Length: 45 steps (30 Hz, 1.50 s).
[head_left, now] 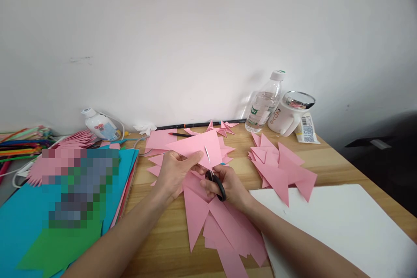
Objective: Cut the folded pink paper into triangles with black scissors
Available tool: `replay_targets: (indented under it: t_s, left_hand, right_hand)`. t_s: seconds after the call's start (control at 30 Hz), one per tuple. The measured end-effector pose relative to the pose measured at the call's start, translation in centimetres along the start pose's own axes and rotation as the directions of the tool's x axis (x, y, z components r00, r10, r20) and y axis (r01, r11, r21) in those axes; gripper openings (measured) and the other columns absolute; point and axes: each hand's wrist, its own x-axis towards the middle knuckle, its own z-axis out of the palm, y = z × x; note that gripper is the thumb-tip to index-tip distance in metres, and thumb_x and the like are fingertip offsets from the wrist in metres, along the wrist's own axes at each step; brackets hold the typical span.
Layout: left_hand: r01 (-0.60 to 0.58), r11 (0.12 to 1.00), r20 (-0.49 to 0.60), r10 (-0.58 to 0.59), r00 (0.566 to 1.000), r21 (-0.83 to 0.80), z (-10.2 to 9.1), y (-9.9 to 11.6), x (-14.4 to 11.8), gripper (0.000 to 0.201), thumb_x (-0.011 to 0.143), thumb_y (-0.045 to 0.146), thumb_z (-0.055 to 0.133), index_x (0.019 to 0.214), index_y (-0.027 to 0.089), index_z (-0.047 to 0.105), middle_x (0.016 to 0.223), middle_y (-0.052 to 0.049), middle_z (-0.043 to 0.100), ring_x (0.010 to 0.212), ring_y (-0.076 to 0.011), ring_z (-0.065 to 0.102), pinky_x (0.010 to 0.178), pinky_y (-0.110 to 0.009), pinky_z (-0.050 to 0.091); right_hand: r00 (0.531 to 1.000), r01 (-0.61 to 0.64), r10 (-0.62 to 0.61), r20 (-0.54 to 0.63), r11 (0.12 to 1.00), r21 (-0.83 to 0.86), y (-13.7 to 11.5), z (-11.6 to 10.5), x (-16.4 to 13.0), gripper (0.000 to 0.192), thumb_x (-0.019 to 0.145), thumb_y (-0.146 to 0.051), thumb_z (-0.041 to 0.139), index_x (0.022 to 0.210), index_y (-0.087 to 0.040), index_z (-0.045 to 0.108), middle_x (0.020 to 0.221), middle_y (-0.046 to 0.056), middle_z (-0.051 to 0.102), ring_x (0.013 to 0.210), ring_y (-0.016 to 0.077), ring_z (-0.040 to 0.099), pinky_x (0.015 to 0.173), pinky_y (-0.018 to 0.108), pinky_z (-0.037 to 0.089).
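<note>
My left hand [177, 171] pinches a piece of pink paper [195, 142] by its lower left side, thumb on top. In my right hand [230, 182] is a pair of scissors [220, 189] with black handles. Their metal blades point up and away, one lying over the paper's face near its lower edge. Whether the blades have cut into it I cannot tell. Beneath both hands several pink paper cut-offs [228, 226] lie overlapping on the wooden table [156, 243]. More pointed pink pieces stick out behind the held sheet.
To the right lie a heap of pink paper pieces [276, 165] and a white board [332, 221]. A water bottle [263, 104], a lidded white mug [288, 115] and a small packet [307, 129] stand by the wall. Blue sheets [19, 208] and a white bottle [100, 125] are at left.
</note>
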Motion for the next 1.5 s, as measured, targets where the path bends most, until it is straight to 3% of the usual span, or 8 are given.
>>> replay_targets:
  t_s: [0.33, 0.5, 0.63, 0.73, 0.87, 1.07, 1.37, 1.5]
  left_hand:
    - [0.017, 0.999, 0.039, -0.015, 0.999, -0.048, -0.1, 0.2, -0.1, 0.024, 0.065, 0.031, 0.067, 0.055, 0.01, 0.06, 0.048, -0.003, 0.059, 0.046, -0.0136, 0.054, 0.047, -0.026, 0.043]
    - [-0.062, 0.988, -0.043, 0.057, 0.997, -0.139, -0.3, 0.0, 0.2, 0.023, 0.06, 0.03, 0.071, 0.069, 0.01, 0.064, 0.062, -0.004, 0.064, 0.048, -0.0118, 0.054, 0.052, -0.027, 0.046]
    - [-0.08, 0.991, -0.05, 0.075, 0.996, -0.111, -0.4, -0.3, 0.4, 0.023, 0.061, 0.03, 0.07, 0.07, 0.009, 0.065, 0.064, -0.006, 0.066, 0.047, -0.0121, 0.053, 0.05, -0.028, 0.046]
    - [-0.119, 0.99, -0.05, 0.116, 0.992, -0.079, -0.3, -0.3, 0.4, 0.021, 0.063, 0.029, 0.069, 0.068, 0.01, 0.066, 0.061, -0.006, 0.065, 0.045, -0.0121, 0.053, 0.049, -0.027, 0.046]
    - [-0.107, 0.993, -0.04, 0.105, 0.994, -0.041, -0.2, -0.1, 0.2, 0.016, 0.063, 0.026, 0.068, 0.062, 0.011, 0.064, 0.057, -0.003, 0.063, 0.045, -0.0111, 0.052, 0.046, -0.025, 0.045]
    - [-0.089, 0.995, -0.002, 0.089, 0.996, -0.036, -0.2, 0.0, 0.0, 0.02, 0.065, 0.027, 0.065, 0.054, 0.012, 0.061, 0.053, -0.003, 0.062, 0.044, -0.0127, 0.053, 0.044, -0.026, 0.043]
    - [-0.083, 0.995, 0.015, 0.084, 0.996, -0.062, 0.2, 0.1, -0.1, 0.02, 0.067, 0.02, 0.062, 0.049, 0.013, 0.057, 0.043, 0.002, 0.054, 0.041, -0.0101, 0.049, 0.047, -0.025, 0.042]
    - [-0.08, 0.995, 0.009, 0.08, 0.997, -0.06, 0.2, 0.2, -0.1, 0.019, 0.067, 0.019, 0.061, 0.05, 0.012, 0.058, 0.047, 0.0, 0.057, 0.042, -0.0109, 0.051, 0.047, -0.025, 0.043]
  right_hand:
    - [0.999, -0.031, 0.031, -0.018, 0.999, 0.022, 0.1, 0.1, 0.1, 0.034, 0.059, -0.038, 0.074, 0.065, -0.015, 0.051, 0.043, -0.005, 0.053, 0.034, 0.0075, 0.046, 0.037, 0.022, 0.041]
    - [0.999, -0.051, 0.052, -0.011, 0.997, 0.052, 0.3, 0.0, 0.2, 0.038, 0.058, -0.037, 0.075, 0.08, -0.013, 0.056, 0.044, -0.005, 0.054, 0.034, 0.0075, 0.046, 0.037, 0.021, 0.041]
    - [0.999, -0.048, 0.047, 0.015, 0.997, 0.067, 0.5, -0.1, 0.2, 0.043, 0.057, -0.037, 0.076, 0.086, -0.012, 0.058, 0.048, -0.005, 0.054, 0.038, 0.009, 0.048, 0.041, 0.023, 0.041]
    - [0.999, 0.011, -0.012, 0.038, 1.0, 0.027, 0.0, -0.2, 0.2, 0.038, 0.055, -0.034, 0.077, 0.082, -0.013, 0.061, 0.057, -0.003, 0.056, 0.051, 0.0106, 0.051, 0.049, 0.022, 0.041]
    - [0.996, 0.003, -0.006, 0.085, 0.999, 0.043, -0.8, -0.3, 0.1, 0.034, 0.053, -0.035, 0.077, 0.074, -0.013, 0.063, 0.067, 0.001, 0.06, 0.06, 0.0126, 0.053, 0.055, 0.023, 0.042]
    - [0.997, -0.025, 0.013, 0.08, 0.988, 0.154, -0.8, -0.2, 0.1, 0.043, 0.049, -0.036, 0.079, 0.083, -0.014, 0.066, 0.074, 0.004, 0.066, 0.072, 0.0192, 0.06, 0.07, 0.03, 0.046]
    - [1.0, 0.022, -0.021, -0.008, 0.988, 0.156, -1.1, 0.2, 0.2, 0.037, 0.052, -0.035, 0.077, 0.08, -0.014, 0.066, 0.072, 0.003, 0.066, 0.073, 0.018, 0.06, 0.071, 0.028, 0.044]
    - [0.999, 0.011, -0.005, -0.047, 0.992, 0.128, -0.9, 0.1, 0.2, 0.035, 0.05, -0.033, 0.077, 0.078, -0.015, 0.064, 0.067, 0.002, 0.064, 0.068, 0.0168, 0.058, 0.067, 0.028, 0.043]
